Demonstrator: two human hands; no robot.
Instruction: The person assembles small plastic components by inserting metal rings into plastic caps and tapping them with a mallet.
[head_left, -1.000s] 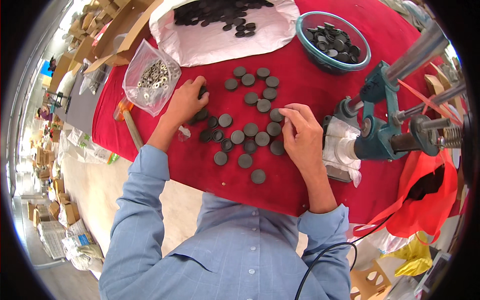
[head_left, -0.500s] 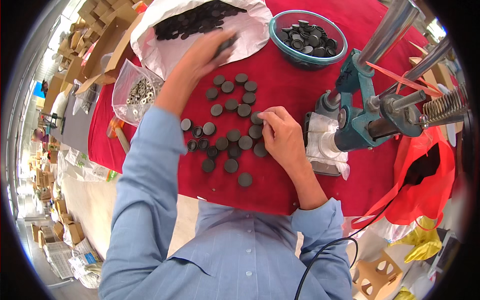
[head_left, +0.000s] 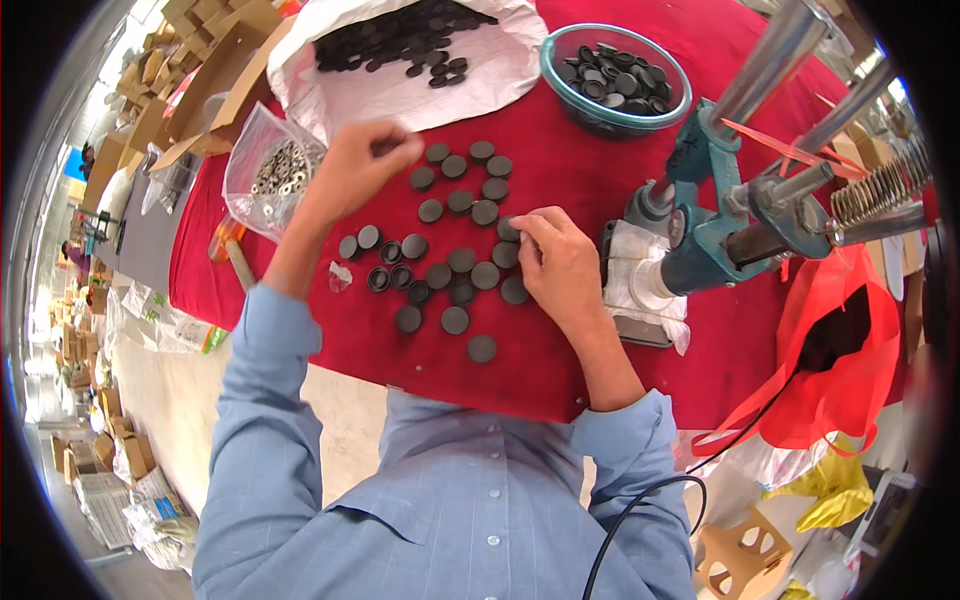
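My left hand (head_left: 362, 168) hovers over the cloth in front of the white sack (head_left: 500, 85), with thumb and curled fingers apart and nothing visible between them. Many round black caps (head_left: 385, 45) lie inside the sack, and a few sit loose nearer its mouth. On the red cloth, several more black caps (head_left: 455, 320) are spread between my hands. Most lie flat side up; some at the left show a hollow ringed side (head_left: 378, 278). My right hand (head_left: 562, 262) pinches a black cap (head_left: 508, 229) at the right border of this group, by its fingertips.
A clear teal-rimmed bowl (head_left: 548, 75) of black caps stands at the back. To the right rises a green hand press (head_left: 705, 240) with a wrapped base. A plastic bag of metal rings (head_left: 280, 180) lies left, near a hammer-like tool (head_left: 240, 265). A red bag (head_left: 845, 370) hangs at right.
My left hand has drawn back from the sack toward me and let go of dark caps, which now lie near the sack's mouth. My right hand has stayed at its cap.
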